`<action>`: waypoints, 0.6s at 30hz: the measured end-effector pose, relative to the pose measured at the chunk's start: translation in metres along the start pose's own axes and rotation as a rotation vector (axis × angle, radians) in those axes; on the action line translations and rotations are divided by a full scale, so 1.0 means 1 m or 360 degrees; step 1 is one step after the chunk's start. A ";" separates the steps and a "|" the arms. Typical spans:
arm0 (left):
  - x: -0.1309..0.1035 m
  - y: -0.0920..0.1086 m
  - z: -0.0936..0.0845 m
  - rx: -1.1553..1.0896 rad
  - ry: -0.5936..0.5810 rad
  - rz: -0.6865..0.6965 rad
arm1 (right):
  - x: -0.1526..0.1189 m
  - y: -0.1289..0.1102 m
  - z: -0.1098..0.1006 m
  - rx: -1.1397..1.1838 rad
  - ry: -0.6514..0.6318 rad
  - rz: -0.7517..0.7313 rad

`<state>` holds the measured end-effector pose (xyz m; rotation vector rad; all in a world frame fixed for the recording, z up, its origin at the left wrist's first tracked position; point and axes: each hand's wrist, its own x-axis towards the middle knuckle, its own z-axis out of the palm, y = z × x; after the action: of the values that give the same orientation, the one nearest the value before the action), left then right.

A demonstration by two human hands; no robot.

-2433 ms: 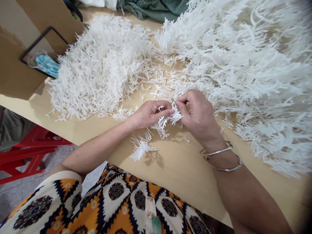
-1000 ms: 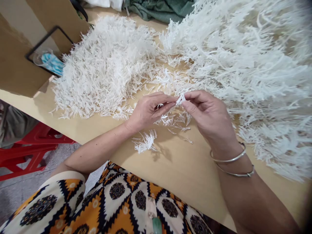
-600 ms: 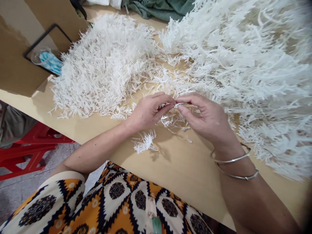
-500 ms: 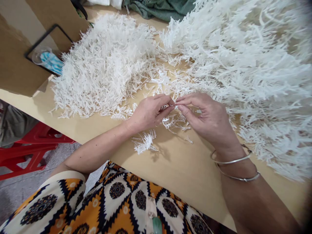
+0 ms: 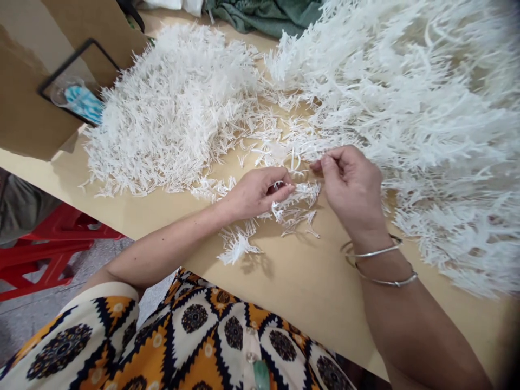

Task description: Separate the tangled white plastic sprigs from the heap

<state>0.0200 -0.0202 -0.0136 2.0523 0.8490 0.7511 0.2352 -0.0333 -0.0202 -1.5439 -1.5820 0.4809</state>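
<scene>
A broad heap of white, branching, plastic-looking sprigs (image 5: 426,135) fills the right, a smaller white heap (image 5: 179,108) the left. Near centre, my right hand (image 5: 355,189) curls, its grip I cannot tell; my left hand (image 5: 258,192) pinches a slender white sprig (image 5: 278,184)

On the table (image 5: 309,292) lie a left heap (image 5: 174,108) and a right heap (image 5: 430,135) of strands; nearer are the left hand (image 5: 258,192) and right hand (image 5: 353,187), with a cluster (image 5: 238,246) nearer still. A box (image 5: 32,114) stands far left, cloth (image 5: 264,15) lies far behind, and a stool (image 5: 44,257) is lower left.
</scene>
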 end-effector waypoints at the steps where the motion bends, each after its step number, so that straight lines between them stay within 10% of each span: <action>1: 0.000 0.000 0.000 -0.0020 0.0019 -0.0014 | 0.000 0.000 -0.002 0.0043 -0.0028 -0.0014; 6: 0.002 -0.004 0.001 -0.0067 0.0057 -0.0015 | -0.001 -0.018 -0.015 0.0091 -0.0191 -0.0208; 12: 0.002 -0.006 0.001 -0.0095 0.0067 -0.0010 | 0.007 -0.026 -0.036 0.0122 -0.0900 -0.0168; 18: 0.001 -0.007 0.002 0.0003 0.0064 -0.0001 | 0.008 -0.019 -0.040 0.0102 -0.0973 -0.0122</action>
<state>0.0198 -0.0172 -0.0197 2.0448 0.8730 0.7939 0.2556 -0.0399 0.0190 -1.3481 -2.0453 1.0194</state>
